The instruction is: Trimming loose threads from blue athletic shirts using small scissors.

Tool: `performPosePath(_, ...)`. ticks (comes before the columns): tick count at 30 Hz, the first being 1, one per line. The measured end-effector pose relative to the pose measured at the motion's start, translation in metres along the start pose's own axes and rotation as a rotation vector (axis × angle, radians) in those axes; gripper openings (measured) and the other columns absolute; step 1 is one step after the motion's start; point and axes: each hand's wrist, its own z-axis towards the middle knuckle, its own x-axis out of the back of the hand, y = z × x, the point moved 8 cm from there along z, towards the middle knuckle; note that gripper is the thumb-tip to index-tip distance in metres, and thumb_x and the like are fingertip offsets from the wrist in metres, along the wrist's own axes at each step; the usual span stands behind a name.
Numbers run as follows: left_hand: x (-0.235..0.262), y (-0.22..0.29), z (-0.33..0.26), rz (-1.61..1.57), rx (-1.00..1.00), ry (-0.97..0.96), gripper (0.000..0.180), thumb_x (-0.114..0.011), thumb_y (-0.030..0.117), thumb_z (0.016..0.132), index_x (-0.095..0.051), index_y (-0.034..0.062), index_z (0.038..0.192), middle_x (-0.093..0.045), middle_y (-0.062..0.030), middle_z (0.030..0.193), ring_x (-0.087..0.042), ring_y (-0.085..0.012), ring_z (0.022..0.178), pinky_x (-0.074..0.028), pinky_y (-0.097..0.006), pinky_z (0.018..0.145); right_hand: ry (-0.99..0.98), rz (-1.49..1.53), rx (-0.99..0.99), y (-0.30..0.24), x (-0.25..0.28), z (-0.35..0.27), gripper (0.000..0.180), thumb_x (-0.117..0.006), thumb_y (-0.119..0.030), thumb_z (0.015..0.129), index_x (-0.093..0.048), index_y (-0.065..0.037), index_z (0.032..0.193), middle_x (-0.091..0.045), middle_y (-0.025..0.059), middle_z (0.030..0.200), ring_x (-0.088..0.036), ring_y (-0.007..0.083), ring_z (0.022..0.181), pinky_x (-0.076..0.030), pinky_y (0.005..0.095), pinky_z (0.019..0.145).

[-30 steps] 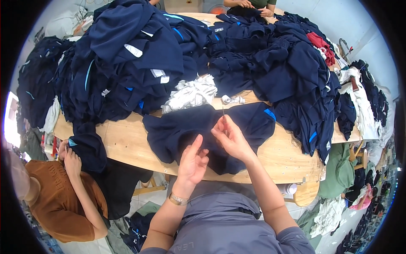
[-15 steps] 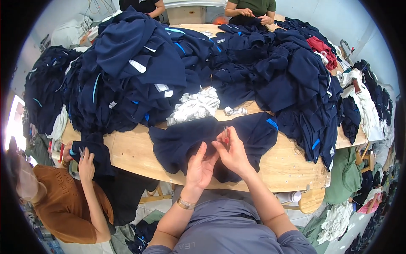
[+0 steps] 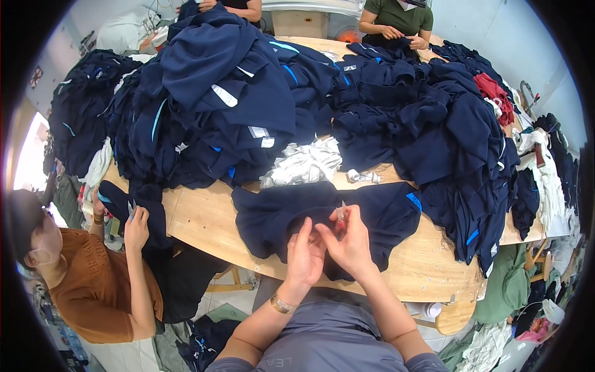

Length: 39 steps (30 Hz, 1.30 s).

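Note:
A navy garment [image 3: 266, 214] with a bright blue strip at its right end lies spread at the table's near edge, in front of me. My left hand [image 3: 305, 257] is at the middle of it, palm turned up and thumb raised, with its other fingers curled at the cloth. My right hand [image 3: 352, 245] closes around small red-handled thread snips [image 3: 341, 222], their metal tip pointing away from me. The fingertips of both hands meet over the cloth; whatever is pinched there is too small to make out.
Large heaps of navy garments [image 3: 211, 68] cover the table's far side, beside a white cloth pile [image 3: 304, 162] and a small white bundle [image 3: 364, 177]. A co-worker in brown [image 3: 93, 279] handles navy cloth at the left. Two more people stand across the wooden table [image 3: 204, 217].
The view has shifted, so the scene sits slightly further right and lower. My hands keep nearly the same pose over the garment, snips still in the right. The brown-clad co-worker's head and hands have moved.

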Motion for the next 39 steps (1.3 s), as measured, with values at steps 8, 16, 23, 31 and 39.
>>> performPosePath(8,-0.012,0.007,-0.005,0.023,-0.006,-0.098,0.019,-0.052,0.019,0.090,-0.061,0.0039,0.082,-0.063,-0.0067,0.090,-0.060,-0.0167,0.088,-0.048,-0.033,0.086,-0.109,0.749,-0.379,0.035,-0.015,0.006,0.030,-0.059,0.003,0.081,-0.032,-0.010,0.078,-0.050,0.0028,0.077,-0.044,0.0046,0.062,-0.037,0.0177,0.052)
performPosePath(16,-0.012,0.016,0.000,0.031,0.007,-0.126,0.028,-0.047,0.026,0.093,-0.059,0.0011,0.096,-0.063,-0.0103,0.097,-0.060,-0.0202,0.093,-0.049,-0.034,0.087,-0.071,1.040,-0.399,0.031,-0.006,0.002,0.027,-0.059,-0.002,0.082,-0.034,-0.013,0.081,-0.049,0.0045,0.074,-0.049,0.0102,0.056,-0.037,0.0211,0.045)
performPosePath(23,-0.014,0.015,-0.009,0.086,-0.101,-0.157,0.021,-0.053,0.019,0.090,-0.060,-0.0003,0.095,-0.062,-0.0103,0.098,-0.059,-0.0178,0.092,-0.048,-0.033,0.085,-0.045,0.117,-0.216,0.005,-0.007,0.005,0.033,-0.065,0.003,0.074,-0.033,-0.006,0.077,-0.050,0.0069,0.077,-0.050,0.0120,0.070,-0.042,0.0233,0.061)
performPosePath(31,-0.012,0.018,-0.007,0.133,-0.160,-0.113,0.017,-0.056,0.017,0.089,-0.061,0.0013,0.084,-0.062,-0.0083,0.092,-0.059,-0.0154,0.084,-0.049,-0.031,0.076,-0.091,0.743,-0.390,0.025,-0.018,0.002,0.031,-0.060,0.003,0.080,-0.033,-0.010,0.078,-0.052,0.0058,0.082,-0.050,0.0095,0.060,-0.042,0.0192,0.051)
performPosePath(39,-0.012,0.017,-0.008,0.176,-0.158,-0.126,0.021,-0.054,0.019,0.090,-0.059,-0.0010,0.086,-0.062,-0.0108,0.091,-0.060,-0.0159,0.080,-0.051,-0.031,0.075,-0.071,1.002,-0.511,0.031,-0.019,-0.003,0.030,-0.061,0.000,0.081,-0.033,-0.011,0.079,-0.053,0.0071,0.080,-0.053,0.0101,0.060,-0.041,0.0213,0.046)
